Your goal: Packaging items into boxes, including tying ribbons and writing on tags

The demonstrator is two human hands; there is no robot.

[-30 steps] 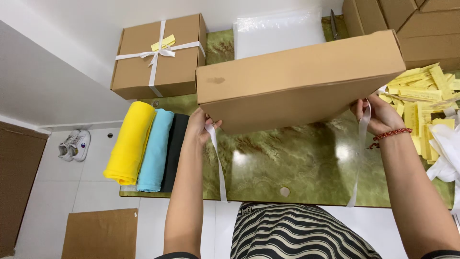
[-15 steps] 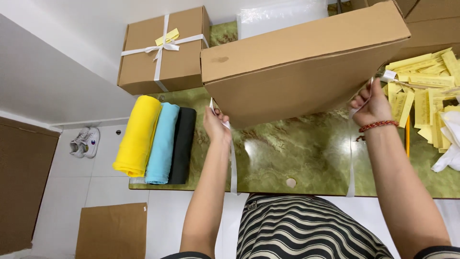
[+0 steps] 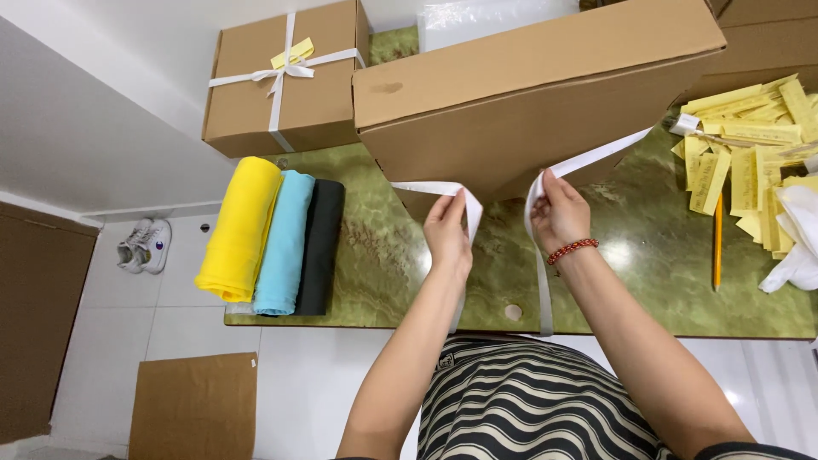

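A plain brown cardboard box (image 3: 528,94) stands tilted on the green marble table (image 3: 383,255), its near side lifted toward me. A white ribbon (image 3: 588,162) runs from under the box on both sides. My left hand (image 3: 447,226) pinches the left ribbon end in front of the box. My right hand (image 3: 558,213), with a red bead bracelet on the wrist, pinches the right ribbon strand, whose tail hangs down over the table edge. The two hands are close together below the middle of the box.
A second brown box (image 3: 285,81) tied with white ribbon and a yellow tag sits at the back left. Rolled yellow, light blue and black cloths (image 3: 273,234) lie left. Yellow paper strips (image 3: 750,153) and a pencil (image 3: 717,243) lie right. Shoes (image 3: 145,245) and flat cardboard (image 3: 196,405) are on the floor.
Both hands moved from the box's outer bottom corners inward to the middle, drawing the two ribbon ends together. The box stays tilted on the table.
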